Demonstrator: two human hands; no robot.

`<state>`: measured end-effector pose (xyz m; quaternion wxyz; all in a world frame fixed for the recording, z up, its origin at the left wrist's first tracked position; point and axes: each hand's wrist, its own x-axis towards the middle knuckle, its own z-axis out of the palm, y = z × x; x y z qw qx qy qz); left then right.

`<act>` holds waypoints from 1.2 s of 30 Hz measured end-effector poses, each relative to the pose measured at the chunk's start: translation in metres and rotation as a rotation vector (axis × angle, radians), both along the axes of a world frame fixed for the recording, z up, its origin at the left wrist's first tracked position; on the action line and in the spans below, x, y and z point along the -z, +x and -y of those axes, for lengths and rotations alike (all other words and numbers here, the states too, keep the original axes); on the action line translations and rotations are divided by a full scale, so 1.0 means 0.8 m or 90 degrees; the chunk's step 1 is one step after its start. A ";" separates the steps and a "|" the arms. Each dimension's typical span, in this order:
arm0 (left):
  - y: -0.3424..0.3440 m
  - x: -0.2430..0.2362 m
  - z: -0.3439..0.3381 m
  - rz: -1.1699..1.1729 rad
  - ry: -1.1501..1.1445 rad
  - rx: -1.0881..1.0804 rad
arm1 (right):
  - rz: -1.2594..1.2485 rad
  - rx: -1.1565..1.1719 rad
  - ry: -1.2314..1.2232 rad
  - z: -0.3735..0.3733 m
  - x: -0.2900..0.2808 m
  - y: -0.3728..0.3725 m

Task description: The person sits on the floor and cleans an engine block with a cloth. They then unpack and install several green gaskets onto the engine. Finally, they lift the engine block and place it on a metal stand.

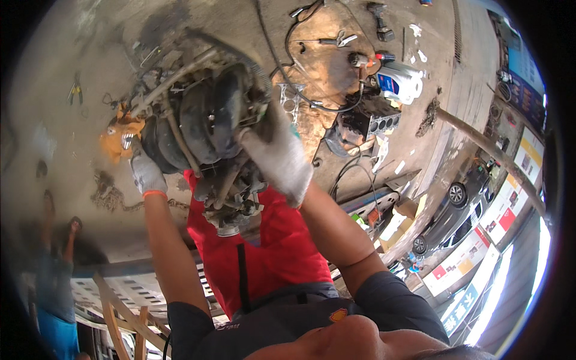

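Observation:
Between my two hands is a dark engine intake manifold (207, 117) with thick curved runners, hoses and a pale pipe along it. It is held up in front of my red trousers, its metal throttle body (228, 219) pointing toward me. My left hand (147, 171), in a whitish glove with an orange cuff, grips its left end. My right hand (281, 159), gloved in grey-white, is closed on its right side; the fingers are partly hidden and a little blurred. Just beyond my left hand lies an orange thing (120, 137) with a toothed face on it.
To the right stand an engine block (378, 117) and a white jug (401, 83) beside a brown sheet (321, 30). A black hose (270, 45) crosses the floor. Pliers (75, 93) lie far left. A person (57, 282) stands at the left; a dark car (453, 216) is at the right.

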<state>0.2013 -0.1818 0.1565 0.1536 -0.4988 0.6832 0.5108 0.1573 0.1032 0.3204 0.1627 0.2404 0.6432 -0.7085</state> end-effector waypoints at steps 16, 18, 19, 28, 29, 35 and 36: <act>-0.025 -0.043 -0.055 0.047 -0.421 0.678 | 0.107 0.077 -0.167 -0.082 0.051 -0.002; -0.035 -0.059 -0.058 0.099 -0.368 0.700 | 0.080 0.045 -0.149 -0.089 0.062 0.000; -0.038 -0.058 -0.057 0.089 -0.383 0.736 | 0.057 0.003 -0.122 -0.093 0.064 0.001; -0.037 -0.073 -0.053 0.086 -0.356 0.753 | 0.073 0.046 -0.152 -0.066 0.064 -0.014; -0.041 -0.078 -0.052 0.117 -0.303 0.716 | 0.066 0.040 -0.139 -0.065 0.067 -0.015; -0.022 -0.065 -0.045 -0.021 -0.346 0.701 | 0.100 0.033 -0.141 -0.070 0.072 -0.021; -0.014 -0.057 -0.043 -0.073 -0.366 0.696 | 0.100 0.023 -0.138 -0.069 0.072 -0.021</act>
